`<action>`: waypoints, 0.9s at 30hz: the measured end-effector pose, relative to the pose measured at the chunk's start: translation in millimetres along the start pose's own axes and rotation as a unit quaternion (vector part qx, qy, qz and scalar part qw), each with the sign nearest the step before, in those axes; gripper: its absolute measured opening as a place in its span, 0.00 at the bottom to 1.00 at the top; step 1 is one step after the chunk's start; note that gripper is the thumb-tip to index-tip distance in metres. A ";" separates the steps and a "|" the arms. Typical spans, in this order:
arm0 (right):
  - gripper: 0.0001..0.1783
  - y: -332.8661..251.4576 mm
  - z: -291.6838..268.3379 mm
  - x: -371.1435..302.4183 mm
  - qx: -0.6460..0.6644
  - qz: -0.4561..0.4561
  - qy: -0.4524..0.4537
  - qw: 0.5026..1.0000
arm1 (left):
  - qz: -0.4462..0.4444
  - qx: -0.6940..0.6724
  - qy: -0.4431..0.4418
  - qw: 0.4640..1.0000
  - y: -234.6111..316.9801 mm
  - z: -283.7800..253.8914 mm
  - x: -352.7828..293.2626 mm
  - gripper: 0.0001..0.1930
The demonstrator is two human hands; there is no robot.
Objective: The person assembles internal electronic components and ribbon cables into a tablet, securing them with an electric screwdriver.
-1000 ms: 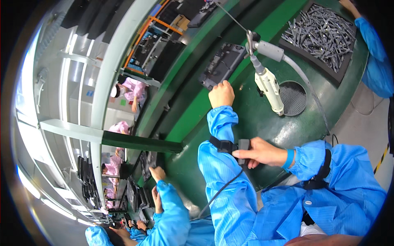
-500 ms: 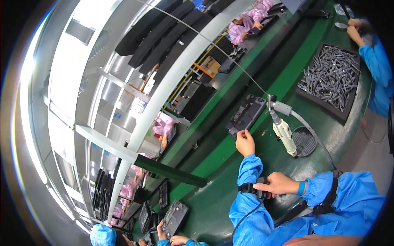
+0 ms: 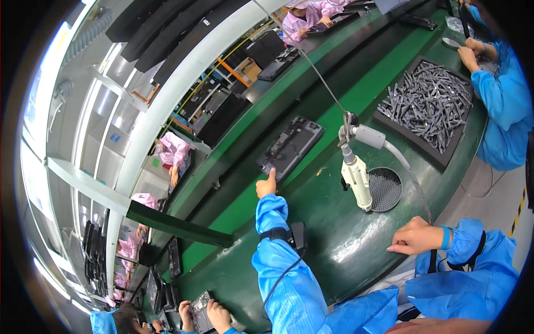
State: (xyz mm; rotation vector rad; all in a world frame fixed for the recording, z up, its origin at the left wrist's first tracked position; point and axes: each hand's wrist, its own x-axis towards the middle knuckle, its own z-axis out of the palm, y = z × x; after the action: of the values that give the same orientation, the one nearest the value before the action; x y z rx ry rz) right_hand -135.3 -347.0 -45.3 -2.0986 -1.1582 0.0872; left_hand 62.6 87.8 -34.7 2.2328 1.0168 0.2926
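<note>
Couldn't tell whether the left hand (image 3: 266, 186) was really gripping, but its thumb sat right at the near edge of a dark laptop casing (image 3: 292, 147), which lay toward its 1 o'clock. Right hand (image 3: 416, 236) was out at 4 o'clock, fingers curled, palm hidden, so no clue there either. Farther out, a pale power driver (image 3: 360, 181) hung at 3 o'clock, with a parts-heaped black tray (image 3: 409, 137) toward 2.

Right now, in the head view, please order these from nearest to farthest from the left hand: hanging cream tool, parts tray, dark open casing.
1. Dark open casing: just ahead of the left hand.
2. Hanging cream tool: to the hand's right.
3. Parts tray: farther right and farther ahead.
</note>
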 end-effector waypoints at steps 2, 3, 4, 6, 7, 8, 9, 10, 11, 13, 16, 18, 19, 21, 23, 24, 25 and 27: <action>0.13 4.6 8.8 0.0 0.007 -0.029 0.103 0.994 | 0.019 0.041 0.000 0.999 -6.3 -1.3 16.3 0.42; 0.13 5.1 7.4 0.9 0.009 -0.029 0.103 0.994 | 0.030 0.082 -0.010 0.996 -8.9 -4.3 24.0 0.44; 0.13 5.6 7.6 3.4 0.022 -0.033 0.105 0.994 | 0.033 0.090 -0.017 0.995 -8.8 -4.5 28.7 0.44; 0.14 9.2 4.8 1.9 0.051 0.004 0.099 0.994 | 0.052 0.125 -0.038 0.990 16.1 14.5 32.0 0.46; 0.14 9.1 0.3 5.8 0.087 0.024 0.070 0.993 | 0.019 0.101 -0.058 0.993 5.5 8.9 38.9 0.47; 0.14 7.5 -9.8 14.9 0.170 0.029 0.023 0.985 | 0.016 0.096 -0.048 0.994 -4.2 -3.8 47.6 0.45; 0.13 6.8 -18.6 24.4 0.220 -0.009 -0.035 0.975 | 0.015 0.091 -0.045 0.995 -15.1 -14.2 57.2 0.44; 0.13 -4.3 -37.0 28.6 0.261 -0.040 -0.013 0.964 | 0.005 0.040 -0.111 0.993 -8.2 -11.6 58.6 0.30; 0.14 -11.3 -48.1 27.3 0.254 -0.042 0.040 0.965 | -0.024 -0.111 -0.209 0.971 -6.9 -3.1 54.4 0.24; 0.13 -13.8 -61.3 27.8 0.121 -0.027 0.113 0.986 | -0.113 -0.098 -0.196 0.969 5.7 -8.8 41.2 0.25; 0.12 -7.9 -52.7 8.0 -0.121 0.065 0.089 0.987 | -0.121 -0.203 -0.183 0.954 22.0 -4.3 2.9 0.22; 0.20 -2.1 -37.4 4.6 -0.244 0.176 0.049 0.952 | -0.125 -0.305 -0.184 0.926 10.4 -20.7 -6.4 0.19; 0.20 -4.4 -35.2 5.1 -0.247 0.174 0.044 0.952 | -0.133 -0.368 -0.197 0.899 1.8 -27.7 -11.0 0.17; 0.26 -5.9 -34.1 7.3 -0.186 0.161 0.126 0.961 | -0.096 -0.419 -0.181 0.885 -5.6 -32.1 -41.8 0.14; 0.27 -4.3 -19.5 5.1 -0.176 0.158 0.090 0.967 | -0.072 -0.493 -0.171 0.850 -15.4 -43.7 -79.0 0.14; 0.26 -6.5 -13.0 3.7 -0.153 0.153 0.122 0.969 | -0.069 -0.506 -0.159 0.845 -25.8 -43.8 -96.1 0.15; 0.25 -6.5 -10.3 5.6 -0.133 0.139 0.155 0.969 | -0.063 -0.524 -0.140 0.838 -32.8 -45.4 -116.2 0.16; 0.23 -5.6 -2.8 15.7 -0.116 0.123 0.137 0.976 | -0.090 -0.520 -0.099 0.844 -43.5 -49.9 -160.0 0.17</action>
State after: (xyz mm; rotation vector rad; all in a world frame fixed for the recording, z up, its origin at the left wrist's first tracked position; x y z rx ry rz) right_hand -128.9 -334.8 -35.5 -2.3628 -0.7712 -0.2259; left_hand -93.0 14.5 -14.7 1.1380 0.6810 0.3960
